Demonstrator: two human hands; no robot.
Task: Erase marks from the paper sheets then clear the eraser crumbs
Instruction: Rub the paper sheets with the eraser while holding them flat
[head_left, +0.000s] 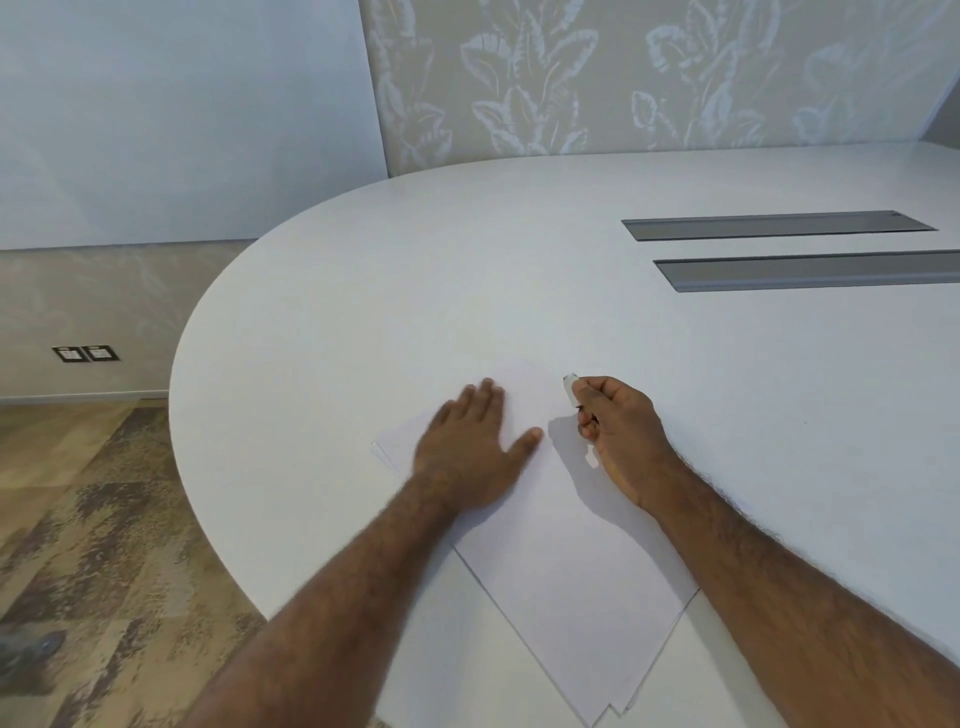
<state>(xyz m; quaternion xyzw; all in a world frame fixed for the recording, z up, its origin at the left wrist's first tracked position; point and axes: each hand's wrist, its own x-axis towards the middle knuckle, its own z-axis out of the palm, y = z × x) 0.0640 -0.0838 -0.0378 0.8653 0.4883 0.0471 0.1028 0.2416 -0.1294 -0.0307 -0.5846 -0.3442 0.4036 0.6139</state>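
Thin, light, slippery paper sheets (561, 561) near table (363, 291) front edge: pin flat under spread left hand (475, 447); eraser (570, 389) pinched firmly in right hand (623, 426).

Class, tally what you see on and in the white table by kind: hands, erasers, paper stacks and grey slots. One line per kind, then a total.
Hands: 2, the left hand flat on the paper, the right hand holding the eraser
Erasers: 1, the eraser
Paper stacks: 1, the paper stack
Grey slots: 2, and
Total: 6
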